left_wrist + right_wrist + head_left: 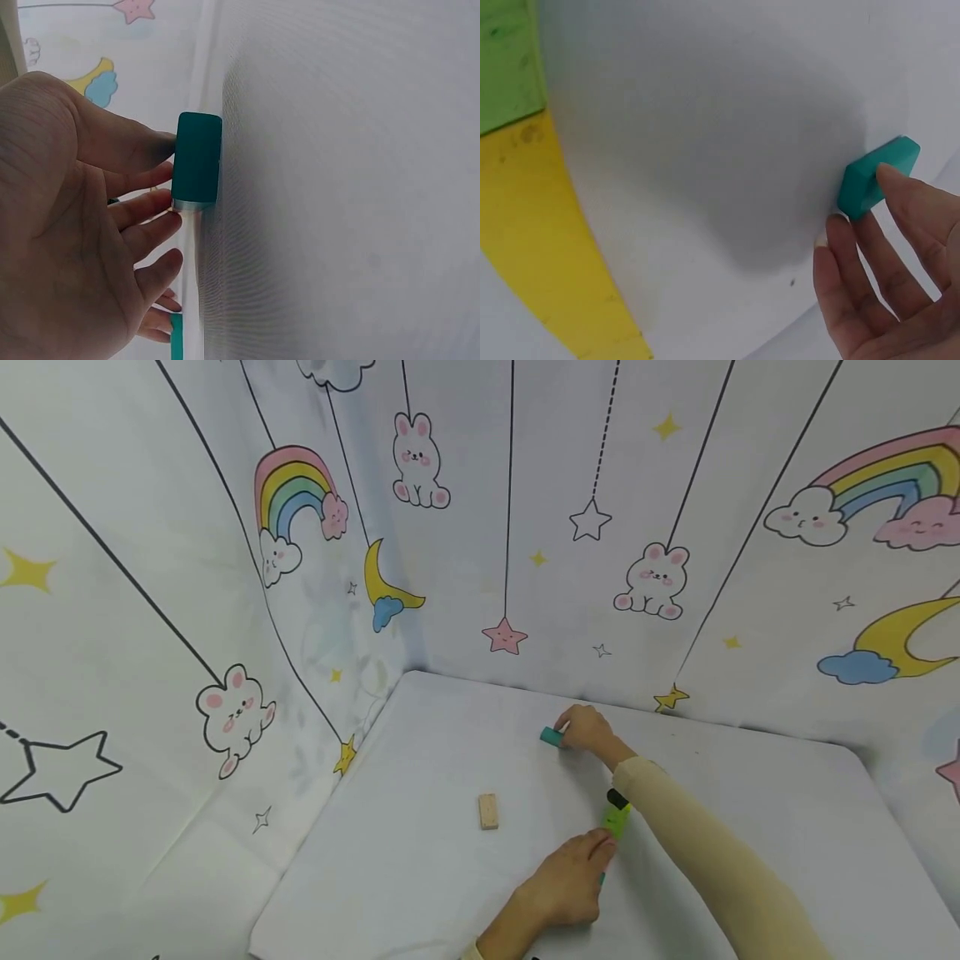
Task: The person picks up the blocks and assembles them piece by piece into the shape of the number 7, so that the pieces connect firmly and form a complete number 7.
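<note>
Near the back of the white table, my right hand pinches a teal block between thumb and fingers. The right wrist view shows this block tilted, with the thumb on its face. Closer to the front, my left hand holds another teal block with its thumb and fingertips. That block is mostly hidden in the head view. Just beyond the left fingers lies a lime-green block, partly covered by the hand. A yellow block touches a green one in the right wrist view.
A plain wooden block lies on the white table, left of both hands. A small dark piece shows beside the right forearm. Patterned cloth walls rise behind and left of the table.
</note>
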The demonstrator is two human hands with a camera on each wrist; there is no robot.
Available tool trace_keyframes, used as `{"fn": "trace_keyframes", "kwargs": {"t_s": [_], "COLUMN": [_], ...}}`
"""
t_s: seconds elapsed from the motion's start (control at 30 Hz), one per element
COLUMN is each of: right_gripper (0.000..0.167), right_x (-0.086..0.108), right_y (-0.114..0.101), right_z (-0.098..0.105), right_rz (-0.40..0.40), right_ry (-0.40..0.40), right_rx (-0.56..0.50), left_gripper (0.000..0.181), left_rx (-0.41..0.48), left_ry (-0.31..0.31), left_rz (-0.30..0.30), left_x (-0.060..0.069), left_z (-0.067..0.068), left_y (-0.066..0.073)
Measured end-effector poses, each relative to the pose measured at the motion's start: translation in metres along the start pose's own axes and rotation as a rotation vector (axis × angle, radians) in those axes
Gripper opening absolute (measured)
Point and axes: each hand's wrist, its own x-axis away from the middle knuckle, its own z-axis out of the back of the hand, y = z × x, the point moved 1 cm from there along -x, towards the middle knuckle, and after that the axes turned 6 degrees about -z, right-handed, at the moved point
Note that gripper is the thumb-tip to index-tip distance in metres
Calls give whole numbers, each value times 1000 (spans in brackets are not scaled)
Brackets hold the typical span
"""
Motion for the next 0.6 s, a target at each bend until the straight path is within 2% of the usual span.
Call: {"fn": "trace_keyframes", "kwargs": {"t_s": [0.27,0.6], "right_gripper": [34,32], "right_x": [4,3], "right_y": [6,14], "right_z": [6,6], "right_rz": [-17,-19], "right_ry": [-6,-6], "right_rx": [18,36], "left_gripper": [65,63], "left_rx": [12,-9], "left_ry": [-17,-4], "left_rz": [7,-2], "left_x": [1,1], "left_z": [4,5], "left_y": [0,1]}}
